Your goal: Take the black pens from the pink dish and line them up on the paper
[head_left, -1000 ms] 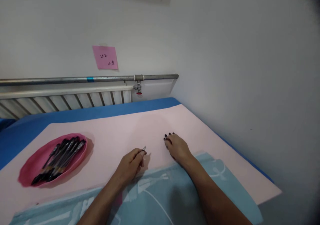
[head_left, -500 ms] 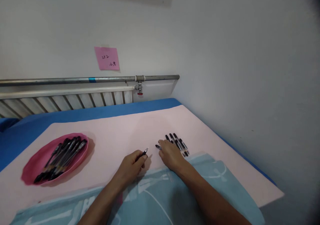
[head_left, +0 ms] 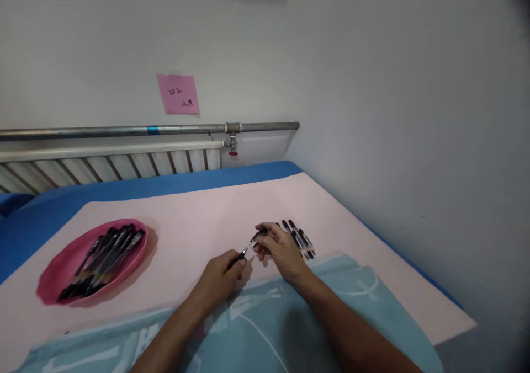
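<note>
My left hand (head_left: 222,272) is closed on a pen (head_left: 238,259), with its pointed metal tip facing up and to the right. The pen's back end is hidden in the palm. My right hand (head_left: 278,247) pinches a short black-and-clear pen cap (head_left: 259,234) between thumb and fingers. The cap's lower end meets the pen tip, or nearly does; I cannot tell whether it is around it. Beside my right hand lies a group of short black-and-clear pen pieces (head_left: 298,238) in rough rows, partly covered by the hand.
A pink oval basket (head_left: 49,279) on the left holds several long black-and-clear pens (head_left: 105,257). Pale pink sheeting (head_left: 186,213) covers the blue surface (head_left: 199,182). Light blue patterned cloth (head_left: 265,329) lies in front. Behind are a radiator (head_left: 116,166), a pipe (head_left: 186,129) and walls.
My right hand has lifted the pen cap off the pink sheet and turned it towards the pen tip. My left hand has hardly moved and still grips the pen.
</note>
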The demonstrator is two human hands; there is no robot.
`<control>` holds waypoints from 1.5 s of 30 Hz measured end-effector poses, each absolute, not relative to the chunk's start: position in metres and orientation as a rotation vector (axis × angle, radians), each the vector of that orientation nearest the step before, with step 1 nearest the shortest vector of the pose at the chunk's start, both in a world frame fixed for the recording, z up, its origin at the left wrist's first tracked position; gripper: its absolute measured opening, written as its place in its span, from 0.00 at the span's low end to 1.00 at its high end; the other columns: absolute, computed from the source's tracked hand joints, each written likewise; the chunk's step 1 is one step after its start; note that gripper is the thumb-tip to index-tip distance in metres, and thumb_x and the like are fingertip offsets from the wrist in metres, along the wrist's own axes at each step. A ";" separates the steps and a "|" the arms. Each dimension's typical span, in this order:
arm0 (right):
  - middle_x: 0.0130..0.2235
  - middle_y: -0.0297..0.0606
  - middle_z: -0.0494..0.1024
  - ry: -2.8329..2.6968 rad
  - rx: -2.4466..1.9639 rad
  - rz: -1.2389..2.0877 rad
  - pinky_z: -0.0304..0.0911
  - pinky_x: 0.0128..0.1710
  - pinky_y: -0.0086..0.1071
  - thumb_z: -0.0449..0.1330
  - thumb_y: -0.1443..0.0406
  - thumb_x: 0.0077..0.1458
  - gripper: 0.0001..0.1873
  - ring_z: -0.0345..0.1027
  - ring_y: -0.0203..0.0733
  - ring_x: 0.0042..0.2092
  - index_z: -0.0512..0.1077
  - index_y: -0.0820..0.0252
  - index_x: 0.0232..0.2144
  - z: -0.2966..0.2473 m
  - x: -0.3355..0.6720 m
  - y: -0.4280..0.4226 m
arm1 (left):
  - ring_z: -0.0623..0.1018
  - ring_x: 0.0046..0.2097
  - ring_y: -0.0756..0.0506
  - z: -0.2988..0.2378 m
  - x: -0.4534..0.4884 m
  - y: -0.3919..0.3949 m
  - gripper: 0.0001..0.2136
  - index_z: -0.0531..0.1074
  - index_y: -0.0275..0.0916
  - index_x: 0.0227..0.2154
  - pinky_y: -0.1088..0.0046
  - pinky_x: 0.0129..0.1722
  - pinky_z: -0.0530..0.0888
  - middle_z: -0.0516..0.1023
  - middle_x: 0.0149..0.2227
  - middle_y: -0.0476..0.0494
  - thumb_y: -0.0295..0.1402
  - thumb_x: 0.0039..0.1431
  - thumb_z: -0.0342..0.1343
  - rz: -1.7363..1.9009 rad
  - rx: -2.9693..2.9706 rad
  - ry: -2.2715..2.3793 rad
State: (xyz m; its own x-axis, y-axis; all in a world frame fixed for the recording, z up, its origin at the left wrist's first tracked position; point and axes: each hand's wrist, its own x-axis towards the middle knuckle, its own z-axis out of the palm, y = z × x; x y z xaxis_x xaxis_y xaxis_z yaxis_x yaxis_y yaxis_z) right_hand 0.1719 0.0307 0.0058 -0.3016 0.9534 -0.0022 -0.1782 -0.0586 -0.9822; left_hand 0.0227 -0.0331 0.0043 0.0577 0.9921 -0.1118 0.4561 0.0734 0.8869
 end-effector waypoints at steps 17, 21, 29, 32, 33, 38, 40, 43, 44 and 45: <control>0.33 0.34 0.74 -1.996 -0.907 1.428 0.63 0.31 0.27 0.52 0.68 0.52 0.12 0.68 0.35 0.33 0.69 0.59 0.40 0.010 0.173 0.018 | 0.69 0.28 0.49 -0.007 0.022 -0.031 0.13 0.68 0.36 0.34 0.76 0.26 0.63 0.73 0.27 0.49 0.40 0.49 0.53 0.880 1.474 1.486; 0.44 0.39 0.74 -2.185 -0.812 1.229 0.60 0.45 0.33 0.49 0.67 0.55 0.16 0.67 0.39 0.45 0.67 0.59 0.45 0.011 0.173 0.016 | 0.69 0.27 0.50 -0.001 0.024 -0.033 0.10 0.68 0.36 0.33 0.77 0.26 0.63 0.73 0.26 0.50 0.37 0.51 0.50 0.865 1.560 1.534; 0.45 0.42 0.74 -2.167 -0.886 1.196 0.62 0.46 0.35 0.47 0.57 0.57 0.21 0.67 0.45 0.46 0.68 0.60 0.47 0.008 0.166 0.017 | 0.73 0.32 0.49 0.014 0.019 -0.034 0.11 0.71 0.38 0.32 0.77 0.31 0.66 0.77 0.31 0.47 0.32 0.56 0.43 0.878 1.761 1.599; 0.42 0.42 0.75 -2.167 -0.889 1.223 0.63 0.43 0.34 0.46 0.56 0.57 0.22 0.68 0.44 0.44 0.67 0.60 0.47 0.012 0.165 0.016 | 0.73 0.32 0.49 0.016 0.017 -0.036 0.11 0.71 0.38 0.32 0.77 0.32 0.66 0.77 0.31 0.47 0.32 0.57 0.43 0.885 1.829 1.575; 0.41 0.42 0.75 -2.168 -0.891 1.228 0.64 0.42 0.34 0.46 0.56 0.57 0.22 0.69 0.44 0.44 0.67 0.60 0.48 0.013 0.165 0.015 | 0.73 0.32 0.50 0.016 0.018 -0.036 0.11 0.71 0.38 0.32 0.77 0.32 0.66 0.77 0.31 0.47 0.32 0.57 0.43 0.880 1.839 1.569; 0.37 0.42 0.75 -2.168 -0.891 1.192 0.64 0.41 0.35 0.47 0.56 0.55 0.22 0.68 0.45 0.41 0.67 0.58 0.48 0.013 0.162 0.012 | 0.73 0.32 0.49 0.015 0.014 -0.033 0.11 0.72 0.38 0.35 0.77 0.30 0.66 0.77 0.32 0.47 0.31 0.56 0.45 0.810 1.850 1.594; 0.33 0.40 0.74 -2.126 -0.923 1.202 0.64 0.33 0.33 0.47 0.55 0.55 0.24 0.68 0.42 0.33 0.63 0.57 0.51 0.012 0.160 0.011 | 0.73 0.30 0.49 0.017 0.003 -0.031 0.10 0.72 0.38 0.35 0.77 0.29 0.66 0.77 0.31 0.47 0.33 0.55 0.47 0.830 1.868 1.677; 0.30 0.37 0.71 -2.029 -0.984 1.256 0.60 0.23 0.30 0.46 0.54 0.56 0.26 0.62 0.35 0.22 0.58 0.57 0.55 0.011 0.161 0.010 | 0.74 0.34 0.48 0.024 -0.030 -0.028 0.09 0.73 0.40 0.34 0.76 0.33 0.67 0.77 0.33 0.47 0.34 0.55 0.48 0.943 1.883 2.059; 0.30 0.37 0.70 -2.017 -0.992 1.258 0.59 0.22 0.29 0.46 0.54 0.56 0.26 0.60 0.34 0.22 0.59 0.58 0.54 0.011 0.162 0.010 | 0.74 0.36 0.47 0.027 -0.044 -0.028 0.10 0.72 0.40 0.36 0.75 0.34 0.67 0.77 0.35 0.45 0.33 0.56 0.47 0.975 1.843 2.172; 0.30 0.37 0.70 -2.025 -0.994 1.246 0.59 0.22 0.29 0.46 0.54 0.56 0.24 0.61 0.34 0.22 0.61 0.58 0.52 0.011 0.163 0.010 | 0.74 0.37 0.46 0.031 -0.060 -0.028 0.11 0.72 0.39 0.37 0.73 0.36 0.68 0.77 0.36 0.43 0.33 0.57 0.46 0.997 1.804 2.262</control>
State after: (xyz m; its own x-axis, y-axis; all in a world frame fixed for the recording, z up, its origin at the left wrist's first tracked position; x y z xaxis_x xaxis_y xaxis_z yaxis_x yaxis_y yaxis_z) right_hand 0.1627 0.0099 0.0112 -0.5703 0.8178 0.0767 0.3004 0.2945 -0.9072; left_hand -0.0603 -0.0282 0.0305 -0.3027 0.8965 0.3235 0.8437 0.0942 0.5285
